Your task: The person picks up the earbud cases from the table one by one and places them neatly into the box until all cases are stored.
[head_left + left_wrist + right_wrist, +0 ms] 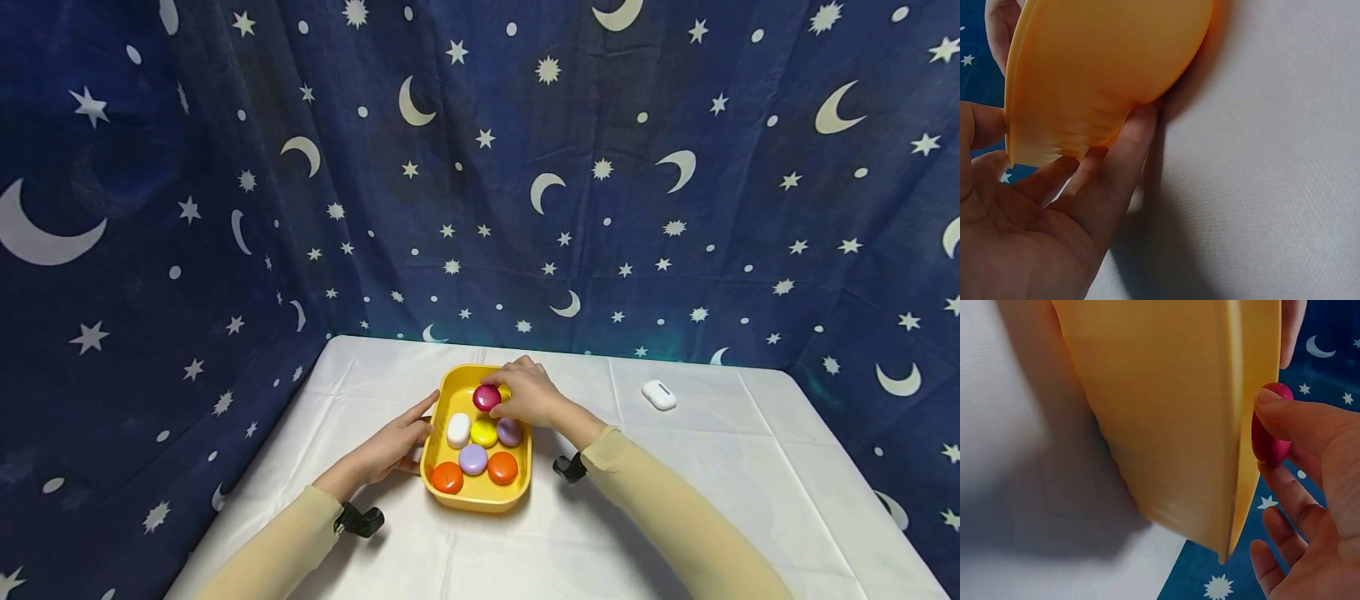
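A yellow tray (476, 503) with rounded corners stands on the white-covered table, seen edge-on in both wrist views. My right hand (528, 396) reaches over its far right side and pinches a glossy crimson disc (487, 397) between thumb and fingertips. In the right wrist view that disc (1272, 447) is at rim height. My left hand (390, 446) is spread along the tray's left wall, fingertips (1141, 125) touching its outside. Inside lie a white oval piece (458, 430), a yellow disc (484, 432), two purple discs (473, 459) and two orange discs (502, 468).
A small white case (659, 395) lies at the back right of the table (697, 467). A dark blue cloth (495, 200) with moons and stars hangs behind and at both sides. Black wrist cameras (360, 521) sit by both sleeves.
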`<move>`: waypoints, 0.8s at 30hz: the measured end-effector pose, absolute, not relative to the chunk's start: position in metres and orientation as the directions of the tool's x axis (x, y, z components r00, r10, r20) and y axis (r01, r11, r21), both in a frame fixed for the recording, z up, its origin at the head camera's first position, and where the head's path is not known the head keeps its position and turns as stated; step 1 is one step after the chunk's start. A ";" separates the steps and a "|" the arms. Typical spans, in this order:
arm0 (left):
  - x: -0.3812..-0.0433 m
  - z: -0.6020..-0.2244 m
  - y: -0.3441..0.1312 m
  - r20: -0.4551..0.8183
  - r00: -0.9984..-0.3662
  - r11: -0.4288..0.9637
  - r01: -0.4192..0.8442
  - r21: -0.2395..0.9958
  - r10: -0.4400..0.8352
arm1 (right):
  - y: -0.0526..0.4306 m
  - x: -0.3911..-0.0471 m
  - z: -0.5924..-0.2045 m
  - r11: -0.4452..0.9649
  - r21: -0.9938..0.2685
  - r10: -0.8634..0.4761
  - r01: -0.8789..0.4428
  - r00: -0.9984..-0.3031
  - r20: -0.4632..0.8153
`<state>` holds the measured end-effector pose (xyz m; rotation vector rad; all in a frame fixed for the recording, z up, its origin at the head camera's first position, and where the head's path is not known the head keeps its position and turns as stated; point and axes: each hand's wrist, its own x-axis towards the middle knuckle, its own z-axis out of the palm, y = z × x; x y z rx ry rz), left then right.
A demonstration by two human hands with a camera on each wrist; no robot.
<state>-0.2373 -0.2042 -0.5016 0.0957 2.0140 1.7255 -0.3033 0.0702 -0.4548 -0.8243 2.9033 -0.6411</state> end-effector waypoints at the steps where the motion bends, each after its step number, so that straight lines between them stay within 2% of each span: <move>1: -0.237 -0.502 -0.204 -0.309 -0.881 0.202 -0.250 0.947 0.358 | 0.069 -0.304 -0.455 0.774 -0.402 -0.513 -0.489 -0.857 0.055; 8: -0.237 -0.501 -0.203 -0.312 -0.879 0.206 -0.251 0.946 0.360 | 0.063 -0.305 -0.459 0.797 -0.374 -0.502 -0.475 -0.864 0.029; 13: -0.237 -0.499 -0.203 -0.322 -0.880 0.208 -0.262 0.942 0.350 | 0.066 -0.303 -0.456 0.801 -0.405 -0.474 -0.441 -0.880 0.020; 24: -0.236 -0.499 -0.203 -0.317 -0.880 0.193 -0.264 0.945 0.353 | 0.083 -0.297 -0.449 0.766 -0.471 -0.450 -0.439 -0.888 0.095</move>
